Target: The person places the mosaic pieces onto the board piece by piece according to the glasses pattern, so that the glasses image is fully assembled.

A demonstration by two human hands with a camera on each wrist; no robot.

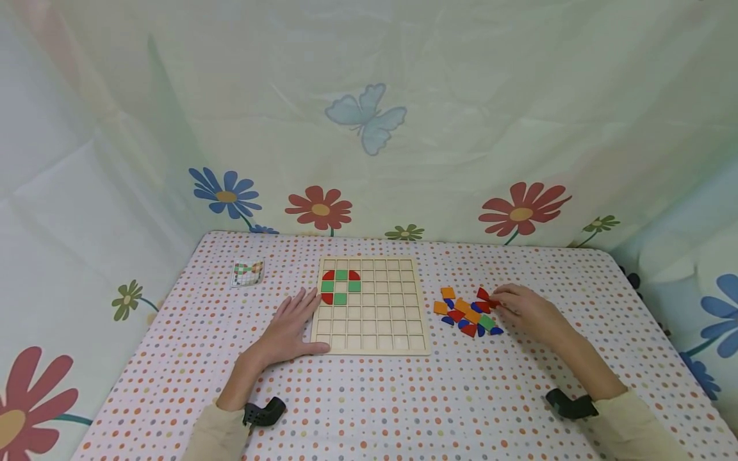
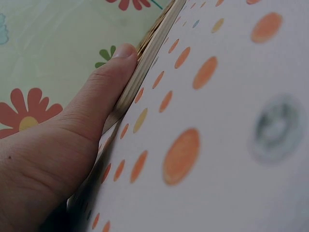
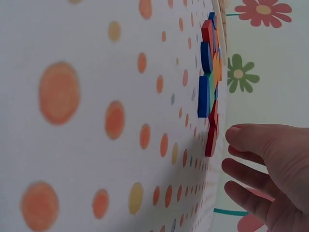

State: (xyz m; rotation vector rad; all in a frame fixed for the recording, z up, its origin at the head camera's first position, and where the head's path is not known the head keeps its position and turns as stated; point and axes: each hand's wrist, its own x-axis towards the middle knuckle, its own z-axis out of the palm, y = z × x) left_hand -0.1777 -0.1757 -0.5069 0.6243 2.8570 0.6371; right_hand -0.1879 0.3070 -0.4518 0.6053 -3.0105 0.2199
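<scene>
A square wooden grid board [image 1: 369, 330] lies on the table. Red and green pieces [image 1: 341, 274] fill several cells in its upper left part. My left hand [image 1: 291, 326] rests along the board's left side, fingers spread; in the left wrist view its thumb [image 2: 104, 87] lies against the wooden edge. To the board's right is a loose pile of orange, blue, red and green pieces [image 1: 471, 315]. My right hand [image 1: 530, 312] hovers at the pile's right side, close to a red piece [image 3: 211, 140]. Its fingers are loosely bent, and the right wrist view shows nothing held in them.
A small card with a coloured grid pattern [image 1: 248, 273] lies at the table's back left. The dotted cloth [image 1: 369, 410] covers the table. Behind it hangs a curtain [image 1: 461, 128] printed with flowers and a butterfly.
</scene>
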